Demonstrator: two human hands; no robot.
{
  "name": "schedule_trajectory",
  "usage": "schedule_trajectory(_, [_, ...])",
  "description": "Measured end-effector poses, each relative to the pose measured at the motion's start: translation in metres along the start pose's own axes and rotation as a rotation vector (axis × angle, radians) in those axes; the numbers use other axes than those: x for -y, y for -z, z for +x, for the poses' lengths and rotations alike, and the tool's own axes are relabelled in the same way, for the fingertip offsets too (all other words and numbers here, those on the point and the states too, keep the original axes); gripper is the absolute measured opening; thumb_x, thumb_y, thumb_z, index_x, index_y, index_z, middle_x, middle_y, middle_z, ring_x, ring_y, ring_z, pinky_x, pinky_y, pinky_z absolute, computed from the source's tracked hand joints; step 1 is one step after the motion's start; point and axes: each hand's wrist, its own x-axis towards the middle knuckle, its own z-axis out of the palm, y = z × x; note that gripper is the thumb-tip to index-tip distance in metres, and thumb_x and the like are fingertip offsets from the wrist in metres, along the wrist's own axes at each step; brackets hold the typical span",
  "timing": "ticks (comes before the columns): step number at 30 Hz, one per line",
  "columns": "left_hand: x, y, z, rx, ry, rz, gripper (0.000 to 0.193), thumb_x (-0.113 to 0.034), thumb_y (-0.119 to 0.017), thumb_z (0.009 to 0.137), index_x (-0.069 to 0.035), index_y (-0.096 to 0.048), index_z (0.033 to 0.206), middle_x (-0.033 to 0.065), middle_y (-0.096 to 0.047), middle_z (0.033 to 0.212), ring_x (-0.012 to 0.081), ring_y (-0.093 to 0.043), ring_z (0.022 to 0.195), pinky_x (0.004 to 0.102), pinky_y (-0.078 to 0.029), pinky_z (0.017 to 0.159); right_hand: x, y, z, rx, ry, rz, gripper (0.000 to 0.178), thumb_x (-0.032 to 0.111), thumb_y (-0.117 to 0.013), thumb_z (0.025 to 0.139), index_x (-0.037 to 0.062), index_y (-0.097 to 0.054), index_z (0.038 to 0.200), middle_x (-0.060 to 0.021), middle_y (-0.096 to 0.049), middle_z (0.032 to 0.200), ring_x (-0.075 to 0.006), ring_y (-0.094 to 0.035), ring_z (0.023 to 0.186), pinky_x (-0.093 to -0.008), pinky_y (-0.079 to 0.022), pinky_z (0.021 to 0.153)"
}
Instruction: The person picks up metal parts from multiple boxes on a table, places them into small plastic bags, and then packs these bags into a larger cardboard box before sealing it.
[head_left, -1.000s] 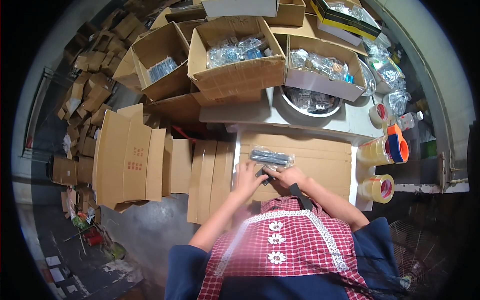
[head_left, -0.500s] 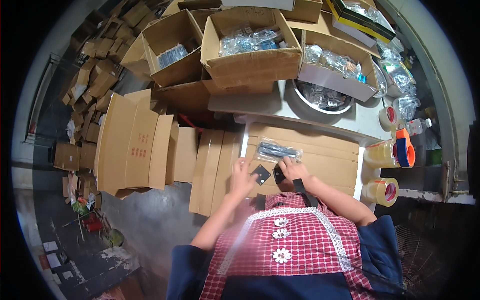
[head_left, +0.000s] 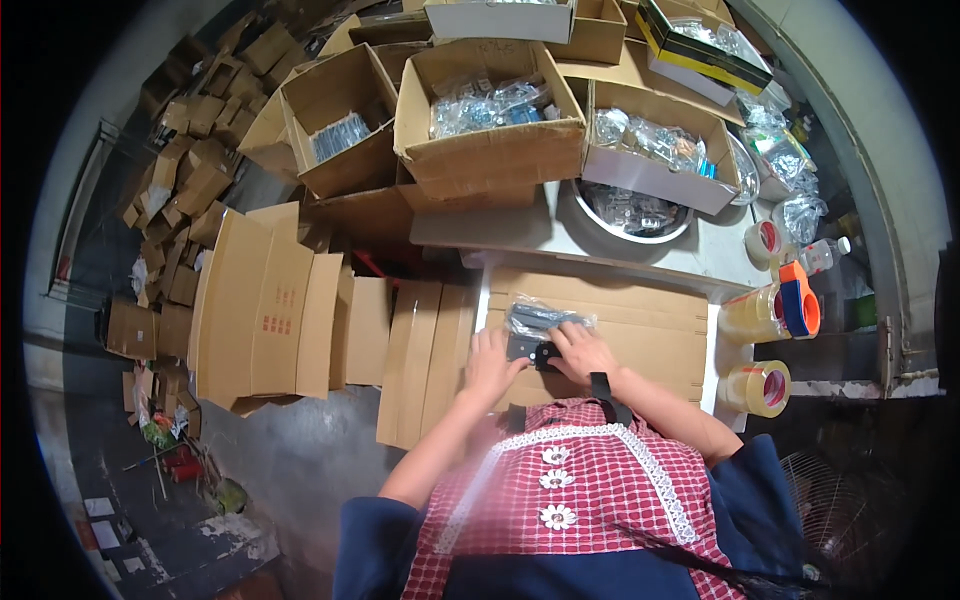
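Two small black plates with holes (head_left: 520, 347) lie edge to edge on the flat brown cardboard in front of me. My left hand (head_left: 488, 366) grips the left plate at its side, the thumb along its lower edge. My right hand (head_left: 584, 354) holds the right-hand black plate (head_left: 545, 355), its fingers bent over it and partly hiding it. Just beyond them lies a clear plastic bag with dark bars (head_left: 540, 316), close to my right fingertips.
Flat cardboard (head_left: 630, 320) covers the work surface. Rolls of clear tape (head_left: 757, 388) and an orange-and-blue tape dispenser (head_left: 798, 300) stand at the right. Beyond are a white basin (head_left: 640, 237) and open cartons of bagged parts (head_left: 490, 160). Folded cartons (head_left: 250, 320) stand left.
The two black plates, apart before, now sit against each other. My left hand has come in onto the left plate, and my right hand has shifted slightly left. The whole view has shifted a little.
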Motion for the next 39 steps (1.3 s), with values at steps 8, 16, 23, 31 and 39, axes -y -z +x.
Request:
schedule_trajectory(8, [0.002,0.008,0.040,0.146,-0.307,0.126,0.104,-0.052,-0.077,0.075,-0.008,-0.025,0.154,0.0151,-0.026,0.158,0.0344,-0.023,0.146,0.0566,-0.019,0.116,-0.026,-0.015,0.002,-0.029,-0.247,-0.050,0.067,0.029,-0.072,0.083,0.0043,-0.044,0.138,-0.0176,-0.050,0.128,-0.0337,-0.053,0.112,-0.0441,-0.047,0.094])
schedule_trajectory(16, [0.013,-0.018,0.012,0.079,-0.328,0.099,0.095,-0.053,-0.070,0.083,-0.001,-0.027,0.150,0.0203,-0.030,0.152,0.0371,-0.022,0.145,0.0524,-0.015,0.119,-0.022,-0.037,-0.005,-0.044,-0.076,-0.090,0.053,0.024,-0.065,0.087,-0.0017,-0.049,0.130,-0.0172,-0.055,0.118,-0.0322,-0.056,0.109,-0.0405,-0.048,0.091])
schedule_trajectory(23, [0.007,-0.011,0.010,0.117,-0.292,0.113,0.093,-0.051,-0.069,0.085,0.000,-0.027,0.151,0.0208,-0.028,0.153,0.0378,-0.022,0.144,0.0513,-0.015,0.118,-0.041,0.107,0.045,-0.473,0.105,-0.106,0.058,0.012,-0.073,0.076,0.0033,-0.053,0.129,-0.0172,-0.056,0.127,-0.0350,-0.057,0.111,-0.0458,-0.047,0.093])
schedule_trajectory(31, [0.008,-0.009,0.030,-0.093,-0.224,-0.128,0.053,-0.030,-0.068,0.089,-0.002,-0.053,0.131,0.0208,-0.042,0.143,0.0393,-0.037,0.134,0.0488,-0.027,0.111,-0.191,0.208,0.072,-0.568,-0.274,-0.487,0.026,0.002,-0.064,0.065,0.0083,-0.059,0.090,-0.0097,-0.059,0.091,-0.0292,-0.059,0.095,-0.0404,-0.043,0.086])
schedule_trajectory(39, [-0.029,0.033,0.037,-0.333,-0.043,-0.434,0.032,-0.006,-0.065,0.084,-0.005,-0.060,0.116,0.0161,-0.052,0.132,0.0347,-0.048,0.126,0.0432,-0.039,0.105,-0.152,0.218,0.003,-0.683,-0.040,-0.451,0.023,0.007,-0.068,0.060,0.0102,-0.052,0.076,-0.0066,-0.054,0.078,-0.0258,-0.058,0.081,-0.0388,-0.044,0.077])
